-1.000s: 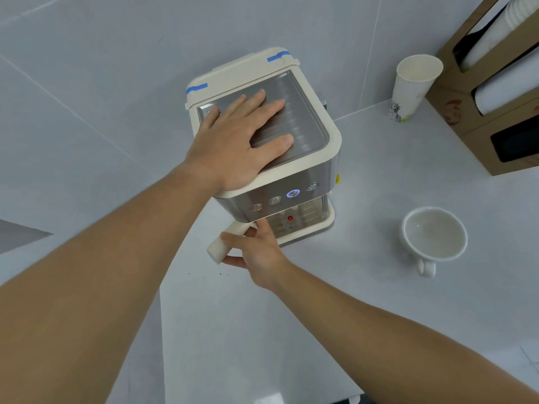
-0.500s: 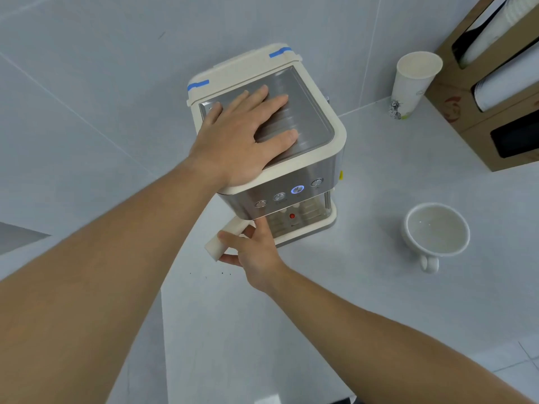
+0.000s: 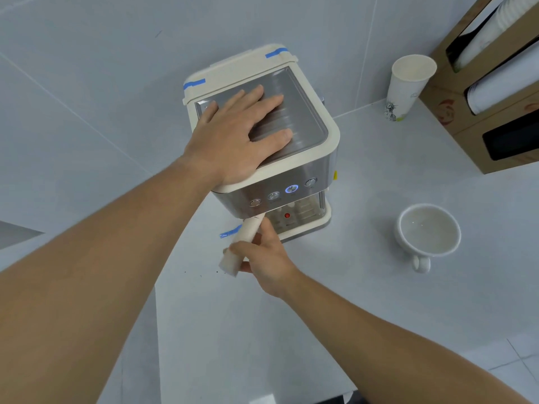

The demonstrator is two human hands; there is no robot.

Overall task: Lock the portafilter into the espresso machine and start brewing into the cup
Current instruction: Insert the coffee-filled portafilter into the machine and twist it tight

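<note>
Gripping the portafilter handle (image 3: 244,243), right hand (image 3: 267,263); no legible writing anywhere.

The counter (image 3: 364,301) is pale grey and smooth. It meets a grey wall at the back. The espresso machine (image 3: 309,158) stands on the counter, near the middle. It is cream and silver. A strip of blue tape (image 3: 230,231) is stuck flat on the counter, just beside the machine's front left corner. A few tiny dark specks (image 3: 201,274) lie on the counter nearby. A white cup (image 3: 428,231) sits on the counter to the right of the machine, apart from it, with its handle pointing to the front. A tall paper cup (image 3: 407,88) stands upright far back on the right. A brown cardboard box (image 3: 478,132) stands just beside the paper cup, at the right edge.
</note>
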